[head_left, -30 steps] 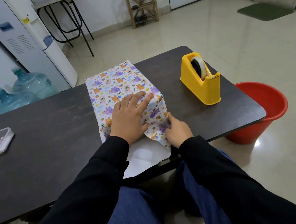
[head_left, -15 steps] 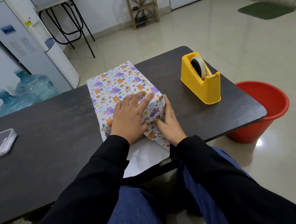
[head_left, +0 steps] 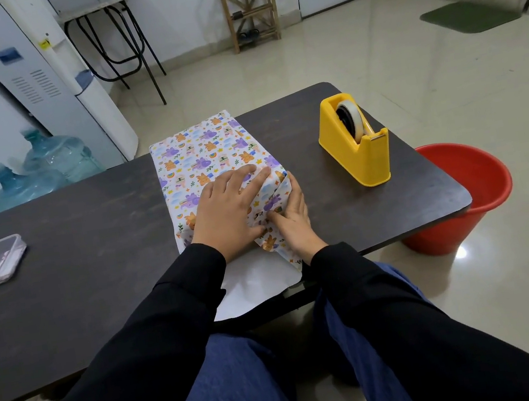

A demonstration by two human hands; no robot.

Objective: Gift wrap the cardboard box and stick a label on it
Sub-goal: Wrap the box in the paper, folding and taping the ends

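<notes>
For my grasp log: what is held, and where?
Nothing is gripped: left hand presses the wrapped box on top, right hand presses its near-right paper fold.

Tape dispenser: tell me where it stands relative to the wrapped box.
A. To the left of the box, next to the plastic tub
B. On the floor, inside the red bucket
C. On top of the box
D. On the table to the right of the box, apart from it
D: the yellow tape dispenser stands on the table to the right of the box, with bare tabletop between them.
</notes>
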